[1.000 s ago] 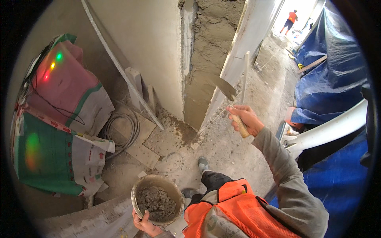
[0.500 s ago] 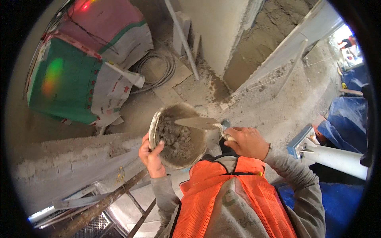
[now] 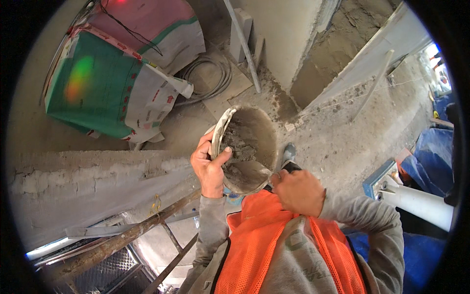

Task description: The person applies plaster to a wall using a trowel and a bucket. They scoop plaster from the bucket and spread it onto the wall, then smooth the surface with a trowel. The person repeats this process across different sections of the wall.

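Observation:
My left hand [image 3: 210, 164] grips the rim of a round bucket [image 3: 267, 130], thumb over the inside edge, fingers round the outside. The bucket is tilted, its mouth facing up toward me. Wet grey mortar [image 3: 240, 142] lies in it, heaped along the left side. My right hand [image 3: 297, 192] is closed round the handle of a trowel [image 3: 249, 172], just off the bucket's near right edge. The trowel's blade is down inside the bucket against the mortar; my fist mostly hides the handle.
A rusty pole [image 3: 142, 230] slopes past my left arm. Coiled grey cable [image 3: 226, 78] and green-and-white sheeting [image 3: 93, 93] lie beyond the bucket at left. A leaning metal bar [image 3: 245, 46] stands ahead. At right are a white tube [image 3: 416, 203] and blue tarp [image 3: 433, 161].
The trowel blade has gone from above the mortar down into the bucket's near side, my right hand moving nearer my body. The bucket has shifted right and up in view and tilted more.

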Demonstrator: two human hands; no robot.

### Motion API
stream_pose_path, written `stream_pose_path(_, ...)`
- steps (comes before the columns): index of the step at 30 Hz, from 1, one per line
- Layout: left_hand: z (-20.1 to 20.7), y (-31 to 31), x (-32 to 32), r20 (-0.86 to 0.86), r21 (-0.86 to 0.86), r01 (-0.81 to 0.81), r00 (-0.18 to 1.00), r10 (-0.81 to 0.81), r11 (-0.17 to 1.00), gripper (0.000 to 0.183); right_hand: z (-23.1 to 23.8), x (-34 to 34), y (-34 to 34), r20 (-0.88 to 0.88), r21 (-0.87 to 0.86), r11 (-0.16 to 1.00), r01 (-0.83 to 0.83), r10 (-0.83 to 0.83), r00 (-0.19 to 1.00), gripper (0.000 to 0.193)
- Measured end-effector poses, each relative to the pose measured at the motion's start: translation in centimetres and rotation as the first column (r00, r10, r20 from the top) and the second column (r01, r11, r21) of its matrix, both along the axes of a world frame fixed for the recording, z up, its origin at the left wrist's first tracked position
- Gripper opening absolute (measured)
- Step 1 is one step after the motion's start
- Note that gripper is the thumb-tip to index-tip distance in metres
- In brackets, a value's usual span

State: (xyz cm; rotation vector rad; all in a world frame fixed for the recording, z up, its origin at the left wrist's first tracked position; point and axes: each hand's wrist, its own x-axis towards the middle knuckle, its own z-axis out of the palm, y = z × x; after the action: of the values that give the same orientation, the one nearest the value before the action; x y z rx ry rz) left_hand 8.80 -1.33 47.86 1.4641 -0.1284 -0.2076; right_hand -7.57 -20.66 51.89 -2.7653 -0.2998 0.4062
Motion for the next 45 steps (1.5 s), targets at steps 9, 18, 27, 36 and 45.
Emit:
stream_pose_path(9, -0.8, 1.3, -0.7, -0.048, 0.019, -0.088, 0.995, 0.089, 0.996, 0.014, -0.7, -1.3, -5.5, -0.279, 0.554, 0.794, 0.25, -0.105, 0.955, 0.033)
stream_pose_path(18, -1.9, 1.5, -0.2, -0.094, -0.012, -0.124, 0.988, 0.122, 0.992, 0.023, -0.2, -3.4, -8.5, -0.242, 0.223, 0.882, 0.416, -0.363, 0.9, 0.033)
stream_pose_path(27, -2.9, 3.7, -1.2, -0.119, -0.01, -0.241, 0.964, 0.238, 0.971, 0.031, 12.5, 1.6, -18.2, -0.418, 0.412, 0.77, 0.488, -0.317, 0.852, 0.02)
stream_pose_path(36, -4.4, 5.9, -3.5, -0.116, -0.005, -0.339, 0.934, 0.336, 0.941, 0.025, 11.8, 12.5, -30.9, 0.074, 0.294, 0.459, 0.838, -0.885, 0.459, 0.027)
stream_pose_path(45, -4.0, 5.0, -3.7, -0.122, 0.08, -0.339, 0.93, 0.347, 0.937, 0.023, 10.1, 9.0, -18.2, 0.168, 0.193, 0.948, 0.254, -0.287, 0.943, 0.028)
